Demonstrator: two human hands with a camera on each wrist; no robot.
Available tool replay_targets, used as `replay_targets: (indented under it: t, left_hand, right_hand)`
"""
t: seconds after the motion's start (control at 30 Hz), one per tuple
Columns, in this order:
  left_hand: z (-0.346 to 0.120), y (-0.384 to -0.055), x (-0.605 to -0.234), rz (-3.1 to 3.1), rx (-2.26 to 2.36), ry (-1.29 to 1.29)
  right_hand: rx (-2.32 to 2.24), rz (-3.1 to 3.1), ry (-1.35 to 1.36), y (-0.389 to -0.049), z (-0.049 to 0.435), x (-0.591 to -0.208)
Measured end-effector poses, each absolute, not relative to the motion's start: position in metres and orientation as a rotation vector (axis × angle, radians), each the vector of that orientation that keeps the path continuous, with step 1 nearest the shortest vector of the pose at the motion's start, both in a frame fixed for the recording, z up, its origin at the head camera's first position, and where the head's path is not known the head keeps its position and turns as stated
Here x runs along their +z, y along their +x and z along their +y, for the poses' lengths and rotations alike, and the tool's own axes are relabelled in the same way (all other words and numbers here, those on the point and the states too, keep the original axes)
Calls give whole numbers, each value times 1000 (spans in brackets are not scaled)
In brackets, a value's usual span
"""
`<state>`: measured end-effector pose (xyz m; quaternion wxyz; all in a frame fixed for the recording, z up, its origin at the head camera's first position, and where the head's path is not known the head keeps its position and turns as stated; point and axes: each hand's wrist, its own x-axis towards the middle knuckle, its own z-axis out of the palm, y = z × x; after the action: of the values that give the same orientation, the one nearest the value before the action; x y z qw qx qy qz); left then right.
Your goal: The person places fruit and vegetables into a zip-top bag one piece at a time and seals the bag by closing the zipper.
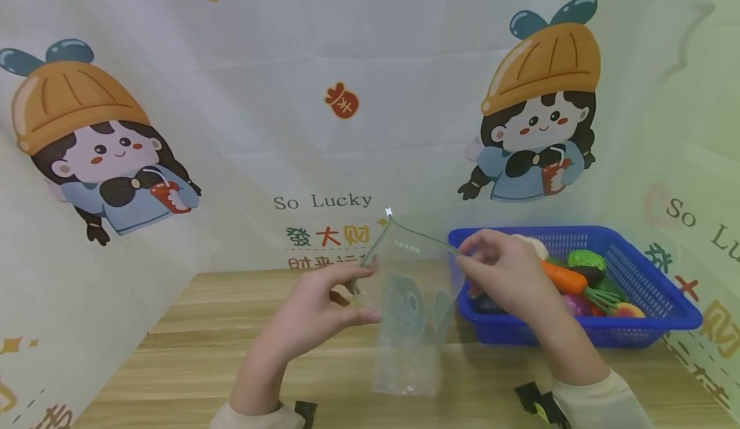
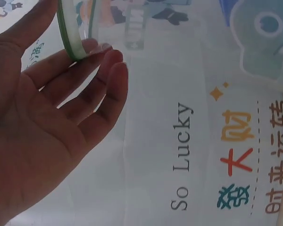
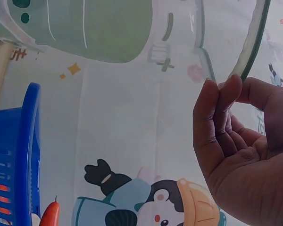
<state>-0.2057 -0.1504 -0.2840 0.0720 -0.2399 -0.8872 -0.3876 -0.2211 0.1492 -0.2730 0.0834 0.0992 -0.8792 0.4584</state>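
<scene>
A clear zip bag (image 1: 407,352) with a green-edged mouth, pale green printing and a small white slider (image 1: 388,212) hangs upright between both hands. The mouth is spread apart, and I see nothing inside. With thumb and fingertips my right hand (image 1: 505,275) pinches the right side of the rim, clearly seen as a green strip (image 3: 254,40) in the right wrist view. At the left corner my left hand (image 1: 315,310) touches the rim with loosely bent fingers (image 2: 115,87). Its thumb stands apart from them.
A blue plastic basket (image 1: 578,336) holds several vegetables, among them a carrot (image 1: 563,278), and stands behind the right hand. Wooden table (image 1: 191,352) lies beneath. A printed cloth (image 1: 260,127) hangs at the back and along both sides.
</scene>
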Motion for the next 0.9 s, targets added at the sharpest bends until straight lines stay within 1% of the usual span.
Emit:
replay_targets:
  t: [0.2, 0.5, 0.67, 0.9]
  left_hand:
    - [-158, -210, -287, -2676, -1041, -741]
    - [-161, -220, -293, -2672, -1077, -663]
    - [-160, -223, -296, -2706, -1109, -635]
    - [-150, -228, -303, -2707, -1158, -712]
  right_hand:
    - [1348, -2628, 292, -224, 154, -274]
    - [1264, -2736, 281, -223, 159, -273]
    - [1285, -2733, 336, -224, 157, -274]
    - [1275, -2758, 350, -229, 152, -279]
